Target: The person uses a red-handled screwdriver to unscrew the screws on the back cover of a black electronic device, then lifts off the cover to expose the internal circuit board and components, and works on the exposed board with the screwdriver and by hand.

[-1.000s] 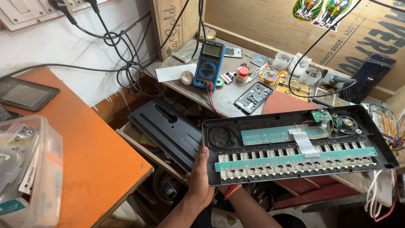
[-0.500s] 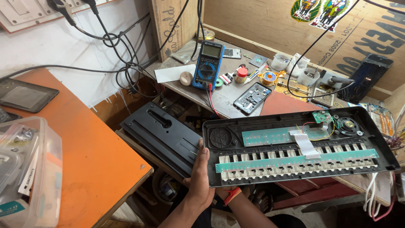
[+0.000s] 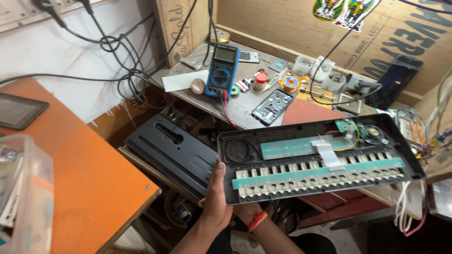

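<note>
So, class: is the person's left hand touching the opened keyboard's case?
Touching. The head view shows the left hand gripping the left end of the opened keyboard, thumb lying on its rim.

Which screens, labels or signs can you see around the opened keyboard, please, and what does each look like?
Multimeter: on the grey bench, blue and black, grey rectangular screen at its top.
Tablet: flat on the orange table, far left, dark blank screen.
Sticker: on the plywood back wall, top edge, green, white and black.
Dark phone: leaning against the back wall, right, black screen.

Matt black plastic keyboard shell (image 3: 400,141); glossy orange table (image 3: 94,188).
</note>
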